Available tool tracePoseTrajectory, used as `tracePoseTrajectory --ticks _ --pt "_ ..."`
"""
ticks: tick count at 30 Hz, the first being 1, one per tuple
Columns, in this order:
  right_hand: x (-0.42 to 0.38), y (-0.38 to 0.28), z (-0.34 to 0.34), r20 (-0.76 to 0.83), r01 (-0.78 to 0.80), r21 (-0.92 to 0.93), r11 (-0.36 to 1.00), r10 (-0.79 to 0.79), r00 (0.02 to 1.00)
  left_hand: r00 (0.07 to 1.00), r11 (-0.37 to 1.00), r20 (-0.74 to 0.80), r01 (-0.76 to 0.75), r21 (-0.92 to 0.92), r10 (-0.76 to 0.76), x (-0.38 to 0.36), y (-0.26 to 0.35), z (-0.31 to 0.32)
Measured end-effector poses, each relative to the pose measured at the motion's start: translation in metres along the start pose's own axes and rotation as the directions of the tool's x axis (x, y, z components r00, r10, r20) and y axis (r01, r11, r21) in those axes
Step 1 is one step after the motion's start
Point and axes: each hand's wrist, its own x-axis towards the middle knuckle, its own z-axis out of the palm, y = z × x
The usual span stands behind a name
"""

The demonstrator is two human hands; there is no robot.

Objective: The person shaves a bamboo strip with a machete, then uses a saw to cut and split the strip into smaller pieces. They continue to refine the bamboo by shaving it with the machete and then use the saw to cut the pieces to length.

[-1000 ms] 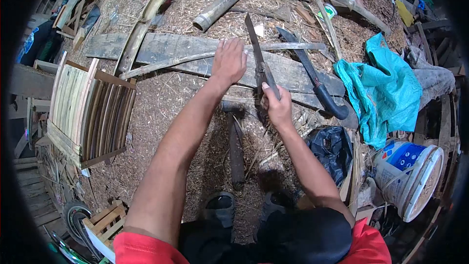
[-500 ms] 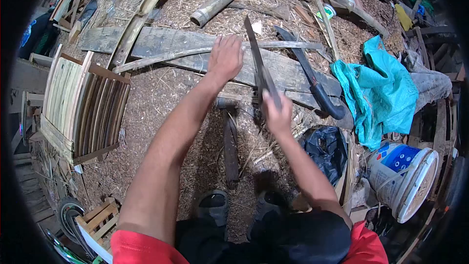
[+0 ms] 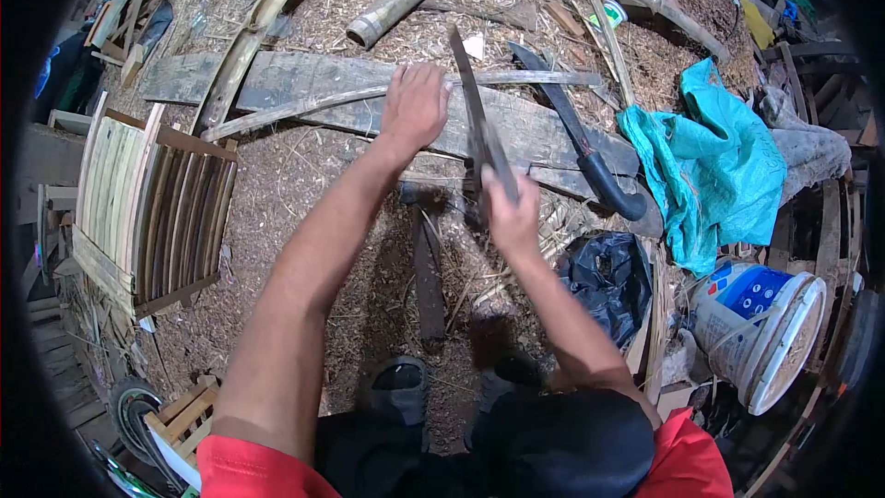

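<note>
My left hand (image 3: 415,109) is closed over a long, thin bamboo strip (image 3: 341,101), which lies across a weathered wooden plank (image 3: 304,72) on the ground. Gripped in my right hand (image 3: 512,212) is a handsaw (image 3: 475,106), its dark, tapering blade pointing away from me. The blade crosses the strip just right of my left hand, and its lower part is blurred. A machete (image 3: 564,115) with a black curved handle rests on the plank to the right, its blade overlapping the strip's right end. Below my hands, a hammer (image 3: 429,267) lies on the ground.
A slatted wooden piece (image 3: 157,212) stands at left. To the right are a teal sack (image 3: 728,166), a black plastic bag (image 3: 608,281) and a white bucket (image 3: 756,332). Split bamboo (image 3: 244,46) and a round pole (image 3: 406,5) lie beyond, on ground strewn with shavings.
The view has shifted slightly, moving the scene a little left. The saw and my right hand are marginally further left; my left hand keeps its place on the strip.
</note>
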Motion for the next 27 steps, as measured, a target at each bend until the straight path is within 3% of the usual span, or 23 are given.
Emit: tracePoseTrajectory --ticks 2,7,8,11,14,16,17,20,21,22,23,24,26,27 --pt "-0.049 0.011 -0.01 0.032 -0.044 0.043 0.998 0.043 0.999 1.0 0.999 -0.029 -0.006 0.033 0.007 0.0 -0.005 0.007" --pt "0.026 0.008 -0.005 0.058 -0.056 0.073 0.996 0.051 0.997 0.991 0.999 -0.131 -0.03 0.028 0.033 0.0 -0.004 0.01" --pt "0.043 0.007 0.0 0.078 -0.055 0.088 0.995 0.048 0.996 0.994 0.999 -0.111 -0.021 0.025 0.024 -0.003 -0.003 0.01" --pt "-0.005 0.007 -0.004 0.039 -0.069 0.03 0.997 0.068 0.997 1.0 0.999 -0.015 0.007 0.04 -0.007 0.0 0.002 -0.004" --pt "-0.056 0.009 -0.018 0.032 -0.027 0.076 0.997 0.025 0.999 0.993 0.999 -0.108 -0.038 0.02 0.04 0.0 -0.003 0.005" --pt "-0.019 0.006 -0.019 0.05 -0.057 0.121 0.991 0.051 0.997 0.995 0.999 -0.098 -0.034 0.022 0.036 -0.001 -0.001 0.004" --pt "0.006 -0.006 -0.014 0.104 -0.172 0.179 0.969 0.155 0.982 0.995 0.999 -0.093 -0.03 0.022 0.032 -0.001 0.0 0.003" --pt "0.046 0.016 0.004 0.085 -0.06 0.166 0.984 0.046 0.995 0.999 1.0 -0.051 -0.008 0.005 0.008 -0.002 0.003 0.002" --pt "0.024 0.007 0.003 0.029 -0.019 0.135 0.991 0.015 0.999 0.999 1.0 -0.046 -0.004 0.01 0.005 0.0 0.003 0.0" --pt "-0.006 -0.003 -0.005 0.067 -0.143 0.2 0.969 0.132 0.989 0.999 1.0 -0.043 -0.002 0.018 0.003 0.001 0.001 -0.002" --pt "-0.035 0.0 -0.011 0.064 -0.192 0.259 0.947 0.181 0.981 0.99 0.999 -0.136 -0.031 0.034 0.035 -0.001 -0.003 0.007" --pt "-0.05 0.0 -0.016 0.039 -0.077 0.209 0.975 0.07 0.997 0.994 0.999 -0.11 -0.02 0.028 0.023 0.003 -0.005 0.004" --pt "-0.034 0.012 -0.021 0.074 -0.147 0.246 0.958 0.132 0.988 0.999 1.0 -0.035 0.016 -0.01 -0.017 0.001 0.0 0.003" --pt "-0.012 0.012 -0.015 0.04 -0.078 0.165 0.983 0.073 0.997 1.0 1.0 -0.025 0.009 0.003 -0.009 0.002 0.002 -0.003"
